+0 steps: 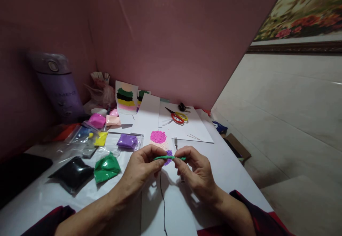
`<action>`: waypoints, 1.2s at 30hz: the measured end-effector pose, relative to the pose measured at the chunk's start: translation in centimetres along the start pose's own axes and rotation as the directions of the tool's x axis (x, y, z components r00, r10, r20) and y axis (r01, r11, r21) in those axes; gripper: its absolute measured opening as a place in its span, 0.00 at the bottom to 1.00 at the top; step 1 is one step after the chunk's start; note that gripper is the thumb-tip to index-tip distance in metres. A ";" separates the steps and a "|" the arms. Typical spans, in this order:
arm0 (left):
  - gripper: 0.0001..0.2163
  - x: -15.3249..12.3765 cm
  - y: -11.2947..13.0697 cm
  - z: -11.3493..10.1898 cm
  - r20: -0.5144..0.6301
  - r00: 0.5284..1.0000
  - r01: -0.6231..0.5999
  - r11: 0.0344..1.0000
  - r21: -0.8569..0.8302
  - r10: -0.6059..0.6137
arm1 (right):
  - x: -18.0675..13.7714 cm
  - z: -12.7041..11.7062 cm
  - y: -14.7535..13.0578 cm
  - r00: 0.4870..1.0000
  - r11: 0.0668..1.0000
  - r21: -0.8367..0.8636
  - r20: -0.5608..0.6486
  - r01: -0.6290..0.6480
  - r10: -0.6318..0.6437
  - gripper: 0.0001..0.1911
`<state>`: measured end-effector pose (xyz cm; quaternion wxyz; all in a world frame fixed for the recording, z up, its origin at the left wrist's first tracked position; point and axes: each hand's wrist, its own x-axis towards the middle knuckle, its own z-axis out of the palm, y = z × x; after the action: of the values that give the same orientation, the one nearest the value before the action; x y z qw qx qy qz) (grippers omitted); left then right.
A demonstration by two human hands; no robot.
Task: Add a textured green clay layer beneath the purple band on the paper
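My left hand [141,166] and my right hand [196,168] meet over a white table [235,168], each pinching one end of a thin green clay strip [169,157] stretched level between them. Just beyond the strip lies a small clay picture with a pink textured top [158,136], a pale band and a purple patch [169,154] partly hidden by the strip. A small fork [175,142] rests to the right of that picture. Both hands are closed on the strip.
Bags of clay lie at left: green [106,167], black [72,174], purple [127,141], yellow [100,139], pink [97,120]. Red-and-yellow scissors [177,116] rest on white sheets at the back. A purple flask [60,86] stands far left. A pink board [171,40] walls the back.
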<state>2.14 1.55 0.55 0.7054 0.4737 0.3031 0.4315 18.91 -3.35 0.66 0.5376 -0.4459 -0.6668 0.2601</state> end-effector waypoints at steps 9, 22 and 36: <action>0.11 -0.1 -0.5 -0.4 0.094 0.995 0.031 0.999 -0.023 -0.028 | 0.2 0.0 -0.4 0.986 0.980 -0.122 0.067 0.158 -0.151 0.06; 0.08 0.0 -0.3 -0.2 -0.019 1.000 -0.025 1.000 0.010 0.025 | 0.4 0.0 -0.5 0.995 0.971 -0.220 0.030 0.097 -0.092 0.06; 0.09 -0.4 0.4 0.2 -0.049 0.998 -0.032 0.999 0.027 0.033 | 0.4 -0.2 -0.6 0.994 0.964 -0.243 0.062 0.107 -0.094 0.09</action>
<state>1.99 1.23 1.03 0.6842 0.4769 0.3185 0.4505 18.87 -3.34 1.38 0.4738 -0.4680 -0.7288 0.1590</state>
